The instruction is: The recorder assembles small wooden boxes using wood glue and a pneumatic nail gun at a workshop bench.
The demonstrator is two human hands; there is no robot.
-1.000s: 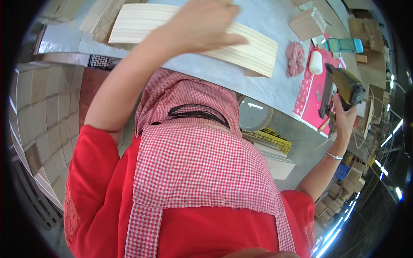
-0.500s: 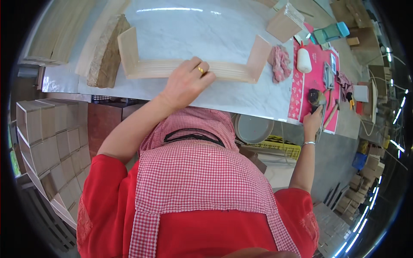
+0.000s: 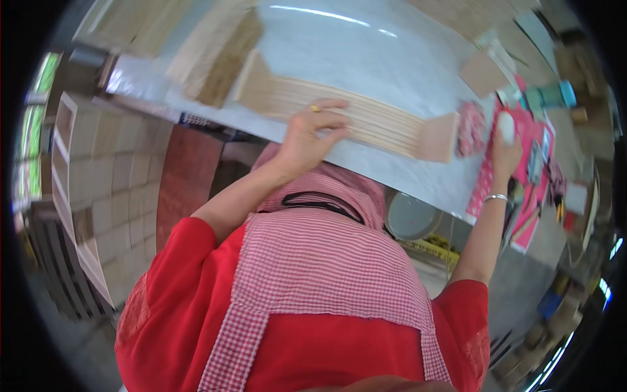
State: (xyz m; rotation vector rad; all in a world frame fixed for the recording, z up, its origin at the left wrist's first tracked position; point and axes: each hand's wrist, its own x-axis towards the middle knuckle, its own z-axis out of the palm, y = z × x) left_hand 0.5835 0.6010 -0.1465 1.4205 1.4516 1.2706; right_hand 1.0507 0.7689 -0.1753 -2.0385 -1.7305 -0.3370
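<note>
A long pale wooden piece with lengthwise ridges (image 3: pixel 375 121) lies on the table, a short end board at its left (image 3: pixel 256 81) and another at its right (image 3: pixel 437 137). My left hand (image 3: pixel 312 134), with a gold ring, is at its near edge, fingers apart and reaching over the wood; whether they press on it I cannot tell. At the right, my right hand (image 3: pixel 507 157) is closed round a white squeeze bottle (image 3: pixel 506 125). The bottle stands over a pink patterned mat (image 3: pixel 480 186). Motion smears the picture somewhat.
A crumpled pink cloth (image 3: pixel 470 129) lies between wood and mat. Beyond are a small wooden block stack (image 3: pixel 483 73) and a teal-capped bottle (image 3: pixel 552 97). A rough timber (image 3: pixel 228 62) lies at the left. Hand tools (image 3: pixel 526 222) rest on the mat. Wooden boxes (image 3: pixel 114 189) are stacked at left.
My right hand has left the dark-headed tool on the mat and moved away from me to grasp the white bottle. My left hand's fingers have spread. The whole view has turned.
</note>
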